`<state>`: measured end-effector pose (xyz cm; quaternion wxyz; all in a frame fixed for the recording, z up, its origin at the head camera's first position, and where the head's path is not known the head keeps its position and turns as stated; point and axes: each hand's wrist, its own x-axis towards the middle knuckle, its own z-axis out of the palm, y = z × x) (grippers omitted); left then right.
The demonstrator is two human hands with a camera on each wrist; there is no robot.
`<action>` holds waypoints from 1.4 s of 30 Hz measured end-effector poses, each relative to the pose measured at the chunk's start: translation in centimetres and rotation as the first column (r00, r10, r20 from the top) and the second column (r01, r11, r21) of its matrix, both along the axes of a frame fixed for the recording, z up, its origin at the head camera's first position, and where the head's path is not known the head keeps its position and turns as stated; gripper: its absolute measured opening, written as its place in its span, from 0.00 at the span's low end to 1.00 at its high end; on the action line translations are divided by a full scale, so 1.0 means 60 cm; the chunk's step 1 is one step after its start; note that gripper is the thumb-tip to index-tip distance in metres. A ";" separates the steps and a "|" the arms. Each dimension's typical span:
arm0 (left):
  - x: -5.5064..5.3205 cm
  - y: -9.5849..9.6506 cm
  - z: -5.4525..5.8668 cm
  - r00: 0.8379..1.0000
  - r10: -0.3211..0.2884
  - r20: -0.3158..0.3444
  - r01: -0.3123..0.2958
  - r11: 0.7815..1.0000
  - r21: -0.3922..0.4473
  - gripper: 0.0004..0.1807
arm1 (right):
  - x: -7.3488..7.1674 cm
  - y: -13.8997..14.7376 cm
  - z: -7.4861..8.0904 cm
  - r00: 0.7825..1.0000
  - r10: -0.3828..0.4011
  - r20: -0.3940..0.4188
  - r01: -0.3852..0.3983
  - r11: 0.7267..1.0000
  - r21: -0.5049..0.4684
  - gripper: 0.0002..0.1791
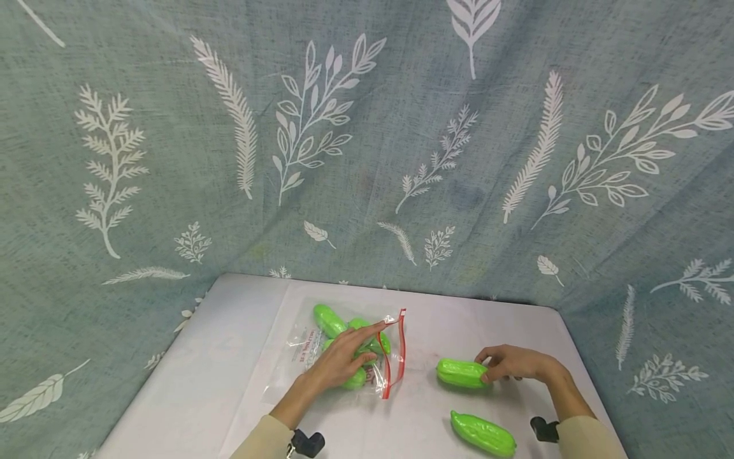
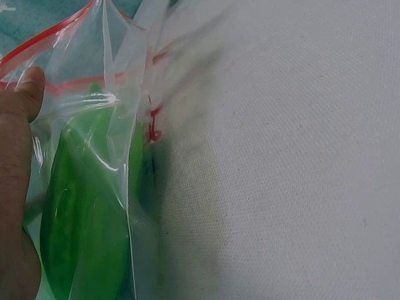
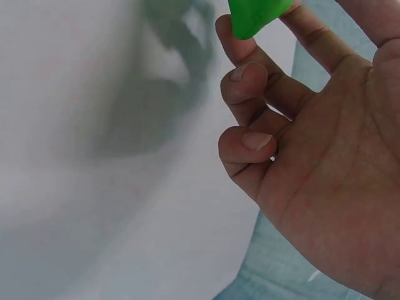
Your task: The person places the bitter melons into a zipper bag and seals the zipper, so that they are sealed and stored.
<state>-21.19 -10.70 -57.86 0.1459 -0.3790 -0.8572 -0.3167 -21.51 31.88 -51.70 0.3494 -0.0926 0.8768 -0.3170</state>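
Observation:
A clear zip bag (image 1: 292,370) with a red seal holds several bright green cucumber-shaped vegetables (image 1: 329,320). Over it lies my left hand (image 1: 341,357), fingers stretched toward the red-edged mouth. In the left wrist view, the thumb (image 2: 30,90) is beside the bag's red seal, with a green vegetable (image 2: 87,206) showing through the plastic. My right hand (image 1: 513,362) pinches the right end of another green cucumber-shaped vegetable (image 1: 459,373), to the right of the bag. Only its tapered green tip (image 3: 256,15) shows in the right wrist view, between thumb and fingers.
One more green vegetable (image 1: 484,435) lies near the front, below my right hand. Everything is on a white-covered table (image 1: 201,357). A grey-green cloth (image 1: 367,159) with white leaf prints hangs behind and at both sides.

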 end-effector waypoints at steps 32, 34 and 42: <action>0.005 0.000 0.000 1.000 -0.001 -0.004 0.001 1.000 0.008 0.41 | -0.043 -0.134 0.005 0.982 0.069 -0.178 -0.077 0.996 -0.035 0.22; 0.004 0.000 0.000 1.000 -0.003 0.002 0.003 1.000 0.014 0.41 | -0.044 -0.140 0.006 0.979 0.071 -0.191 -0.079 0.996 -0.039 0.21; 0.002 0.001 0.001 1.000 -0.011 0.000 0.011 0.999 0.037 0.41 | -0.049 -0.164 0.003 0.972 0.063 -0.227 -0.069 0.997 -0.018 0.22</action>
